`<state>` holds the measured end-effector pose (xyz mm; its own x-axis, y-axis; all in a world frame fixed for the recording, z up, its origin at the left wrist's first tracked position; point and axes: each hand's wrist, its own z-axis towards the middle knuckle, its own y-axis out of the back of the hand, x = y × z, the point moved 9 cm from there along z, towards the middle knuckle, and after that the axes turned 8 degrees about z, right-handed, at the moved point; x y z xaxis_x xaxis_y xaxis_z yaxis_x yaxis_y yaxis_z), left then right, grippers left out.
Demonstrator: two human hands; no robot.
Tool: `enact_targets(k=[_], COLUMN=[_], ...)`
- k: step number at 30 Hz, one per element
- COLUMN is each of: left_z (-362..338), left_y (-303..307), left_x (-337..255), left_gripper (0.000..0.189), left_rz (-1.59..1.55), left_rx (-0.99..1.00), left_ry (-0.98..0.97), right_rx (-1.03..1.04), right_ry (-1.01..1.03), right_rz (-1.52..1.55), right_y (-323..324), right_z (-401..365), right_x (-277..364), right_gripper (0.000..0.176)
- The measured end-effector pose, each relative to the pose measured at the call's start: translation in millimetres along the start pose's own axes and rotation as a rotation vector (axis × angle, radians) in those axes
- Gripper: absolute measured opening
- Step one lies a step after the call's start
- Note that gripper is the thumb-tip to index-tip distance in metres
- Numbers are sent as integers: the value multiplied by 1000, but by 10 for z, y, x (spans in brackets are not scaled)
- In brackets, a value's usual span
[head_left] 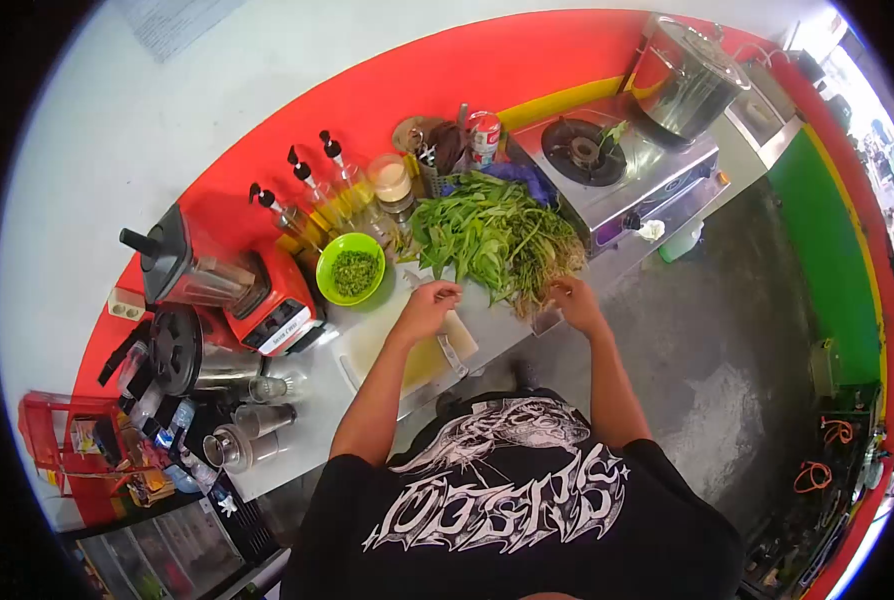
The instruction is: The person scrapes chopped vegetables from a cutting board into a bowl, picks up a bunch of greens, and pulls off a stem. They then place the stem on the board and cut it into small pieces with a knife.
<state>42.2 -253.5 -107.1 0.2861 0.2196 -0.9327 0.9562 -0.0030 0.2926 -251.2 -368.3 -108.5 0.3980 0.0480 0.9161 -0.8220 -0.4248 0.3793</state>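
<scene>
A large heap of leafy greens (492, 235) with thin stems and pale roots lies on the counter in front of me. My right hand (573, 298) is at the root end of the heap, its fingers curled in; what they pinch is too small to make out. Over the top of the cutting board (397, 355), my left hand (431, 304) has its fingers bent together, and anything between them is hidden. A knife (451, 355) lies on the board's right part. Behind the left hand stands a lime-green bowl (351, 270) with chopped greens inside.
On the right are a gas stove (607, 170) and a big steel pot (685, 80). Pump bottles (312, 190) line the wall. A red blender (267, 300) stands left, with glass jars (252, 425) nearer me. The counter's front edge (647, 265) runs diagonally.
</scene>
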Motion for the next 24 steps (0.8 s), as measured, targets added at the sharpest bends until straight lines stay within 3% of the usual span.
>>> enact_targets(k=[7, 11, 14, 15, 19, 22, 24], left_z=[826, 1253, 1420, 1437, 1453, 1465, 1470], left_y=[-687, -920, -975, -1005, -1069, -1078, -1100], left_x=[-524, -461, -443, -394, -464, -450, -514], left_gripper=[29, 47, 49, 49, 46, 37, 27], left_rz=[252, 477, 534, 557, 672, 597, 502], left_rx=[24, 32, -32, -30, -136, -177, -186], left_ry=[-14, 34, 124, 205, 218, 242, 153], right_rx=[25, 54, 114, 135, 193, 253, 282], right_ry=[-23, 88, -30, -30, -45, -100, -122], right_rz=[154, 149, 229, 265, 310, 335, 344], right_y=[294, 451, 517, 524, 471, 396, 369], right_z=[429, 706, 791, 824, 946, 1025, 1061], right_x=[-68, -126, -51, -63, -193, -323, -310], right_gripper=[26, 28, 26, 25, 25, 25, 25])
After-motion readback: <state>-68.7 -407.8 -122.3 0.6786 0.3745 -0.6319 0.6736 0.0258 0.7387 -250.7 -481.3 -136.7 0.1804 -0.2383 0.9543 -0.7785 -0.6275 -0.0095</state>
